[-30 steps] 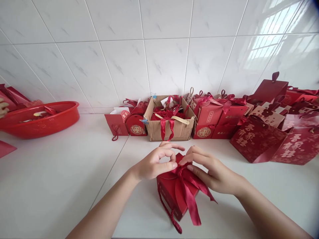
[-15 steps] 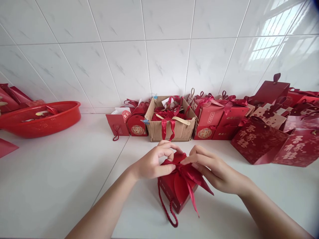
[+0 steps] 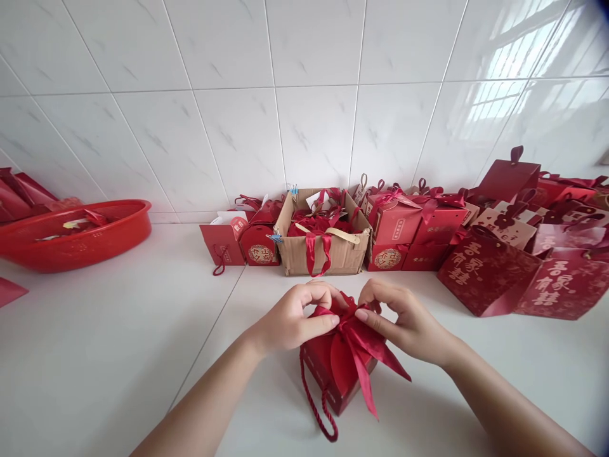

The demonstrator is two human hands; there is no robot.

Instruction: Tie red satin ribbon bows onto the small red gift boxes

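A dark red gift box [image 3: 328,377] stands on the white counter in front of me, its petal-shaped flaps folded together on top. A red satin ribbon [image 3: 366,339] is tied there, two tails hanging toward me and to the right. My left hand [image 3: 299,317] pinches the left part of the ribbon between thumb and fingers. From the other side, my right hand [image 3: 402,320] pinches the ribbon close to the knot. The fingers partly hide the knot. A twisted red cord handle [image 3: 311,406] loops down the box's left side onto the counter.
Behind the gift box, a cardboard box [image 3: 328,254] holds red ribbons and tags. Red gift boxes [image 3: 397,219] are stacked to its right, with larger red bags [image 3: 490,270] further right. Two small boxes [image 3: 259,244] stand left of it. A red plastic basin [image 3: 109,238] sits far left.
My right hand's fingers have curled in, and its thumb now presses on the ribbon near the knot. My left hand stays on the ribbon. The camera view has shifted slightly.
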